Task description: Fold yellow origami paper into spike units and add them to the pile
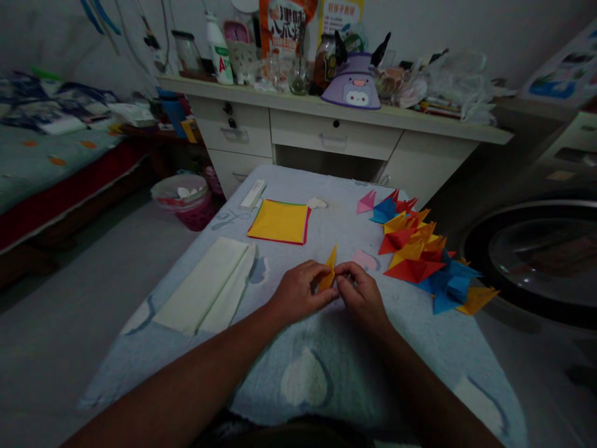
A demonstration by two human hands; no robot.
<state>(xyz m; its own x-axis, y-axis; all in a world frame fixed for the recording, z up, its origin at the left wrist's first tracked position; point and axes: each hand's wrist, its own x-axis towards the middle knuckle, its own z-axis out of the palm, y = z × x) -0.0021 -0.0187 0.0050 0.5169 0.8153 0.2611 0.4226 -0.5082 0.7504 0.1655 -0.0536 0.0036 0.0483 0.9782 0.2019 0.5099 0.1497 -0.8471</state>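
Note:
My left hand [301, 291] and my right hand [361, 294] meet over the middle of the cloth-covered table [326, 367]. Both pinch one folded yellow paper piece [328, 274], whose pointed tip sticks up between the fingers. A stack of square coloured sheets [280, 221], yellow on top, lies just beyond the hands. To the right sits a pile of folded paper pieces [422, 252] in red, yellow, blue and pink.
A folded cream cloth [209, 286] lies at the table's left. A small white box [253, 194] rests near the far edge. Behind stands a cluttered white desk [336, 134]. A pink bin [184, 199] and a bed [46, 168] are on the left, a washing machine [532, 249] on the right.

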